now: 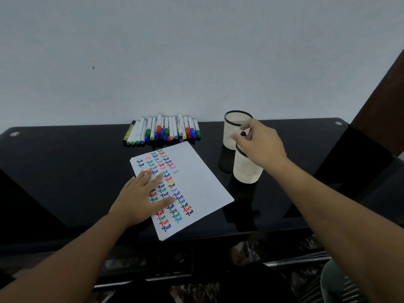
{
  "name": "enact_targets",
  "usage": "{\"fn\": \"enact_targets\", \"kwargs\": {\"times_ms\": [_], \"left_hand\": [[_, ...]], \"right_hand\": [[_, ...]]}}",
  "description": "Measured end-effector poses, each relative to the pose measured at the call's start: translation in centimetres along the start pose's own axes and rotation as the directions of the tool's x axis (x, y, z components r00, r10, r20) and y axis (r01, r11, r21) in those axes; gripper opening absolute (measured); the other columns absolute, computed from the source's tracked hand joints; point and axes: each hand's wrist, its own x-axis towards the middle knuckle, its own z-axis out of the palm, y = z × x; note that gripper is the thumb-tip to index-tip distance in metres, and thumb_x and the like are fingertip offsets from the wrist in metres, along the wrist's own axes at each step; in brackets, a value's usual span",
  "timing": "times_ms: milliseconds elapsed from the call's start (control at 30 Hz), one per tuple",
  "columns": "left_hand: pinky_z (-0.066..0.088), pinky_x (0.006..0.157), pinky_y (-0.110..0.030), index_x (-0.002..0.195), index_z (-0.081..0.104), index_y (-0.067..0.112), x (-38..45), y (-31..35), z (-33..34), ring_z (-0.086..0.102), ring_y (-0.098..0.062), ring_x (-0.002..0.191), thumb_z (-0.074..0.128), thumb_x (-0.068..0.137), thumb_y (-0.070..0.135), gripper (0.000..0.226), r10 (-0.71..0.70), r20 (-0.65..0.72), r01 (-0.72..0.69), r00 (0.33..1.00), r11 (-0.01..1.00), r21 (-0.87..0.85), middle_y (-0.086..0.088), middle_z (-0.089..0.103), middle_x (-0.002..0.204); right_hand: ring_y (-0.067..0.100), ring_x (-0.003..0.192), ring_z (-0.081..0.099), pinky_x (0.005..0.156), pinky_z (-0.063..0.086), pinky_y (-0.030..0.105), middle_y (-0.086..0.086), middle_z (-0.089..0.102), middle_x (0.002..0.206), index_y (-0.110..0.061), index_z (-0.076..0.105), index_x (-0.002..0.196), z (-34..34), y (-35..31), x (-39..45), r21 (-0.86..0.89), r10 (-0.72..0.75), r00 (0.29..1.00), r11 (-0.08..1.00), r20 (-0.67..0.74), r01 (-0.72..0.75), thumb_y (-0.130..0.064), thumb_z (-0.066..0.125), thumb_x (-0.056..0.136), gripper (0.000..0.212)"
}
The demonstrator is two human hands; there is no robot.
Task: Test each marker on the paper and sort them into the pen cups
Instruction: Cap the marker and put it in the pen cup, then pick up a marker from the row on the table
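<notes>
A white paper (203, 184) covered with several coloured "Test" scribbles lies on the black table (65, 171). My left hand (142, 195) rests flat on its left part, fingers straight. Behind the paper, several capped markers (164, 130) lie in a row against the wall. Two white slotted pen cups stand to the right: the far cup (231, 125) and the near cup (247, 169). My right hand (262, 147) hovers over the near cup's rim and pinches a marker (243, 133). Only the marker's dark end shows between the fingers; its body is hidden.
The glossy table ends at a pale wall (196, 62). A dark brown post (382, 101) rises at the right. A chair back (343, 283) shows at the bottom right, below the table's front edge.
</notes>
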Motion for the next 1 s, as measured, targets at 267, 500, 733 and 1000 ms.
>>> {"fn": "enact_targets", "kwargs": {"times_ms": [267,500,733,1000], "left_hand": [[0.017,0.124,-0.049,0.156,0.035,0.036,0.6,-0.3,-1.9,0.017,-0.022,0.154,0.047,0.073,0.092,0.101,-0.088,-0.061,0.074,0.994,0.976,-0.204,0.002,0.021,0.168],[0.007,0.126,-0.048,0.161,0.019,0.037,2.3,-2.4,-2.6,0.004,-0.023,0.157,0.027,0.073,0.099,0.108,-0.109,0.013,0.110,0.994,0.993,-0.039,0.000,0.007,0.170],[0.002,0.126,-0.045,0.159,0.019,0.043,2.7,-3.5,-1.0,0.002,-0.019,0.157,0.018,0.071,0.102,0.106,-0.085,-0.068,0.081,0.994,0.995,-0.062,0.005,0.006,0.170],[0.001,0.125,-0.043,0.158,0.020,0.048,2.8,-3.5,-0.9,0.001,-0.016,0.156,0.017,0.068,0.103,0.105,-0.089,-0.087,0.082,0.992,0.993,-0.080,0.009,0.006,0.170]], "right_hand": [[0.018,0.076,0.061,0.072,0.051,0.041,-0.009,0.058,0.083,-0.022,0.064,0.117,2.5,-6.1,0.0,-0.169,-0.418,0.898,0.903,-0.140,0.394,-0.041,0.055,0.104,0.024],[0.018,0.091,0.060,0.076,0.050,0.035,-0.003,0.061,0.099,-0.020,0.066,0.121,11.7,-5.9,1.9,0.038,-0.257,0.958,0.966,0.128,0.254,-0.027,0.053,0.105,0.022],[0.032,0.124,0.054,0.100,0.050,0.042,0.013,0.049,0.142,-0.023,0.044,0.154,17.2,-1.6,6.9,-0.105,0.021,0.955,0.994,0.294,0.010,-0.024,0.047,0.107,0.047],[0.036,0.132,0.037,0.102,0.044,0.047,0.014,0.037,0.147,-0.032,0.028,0.161,18.7,-1.4,10.7,-0.317,0.052,0.937,0.946,0.346,0.065,-0.025,0.041,0.107,0.056]]}}
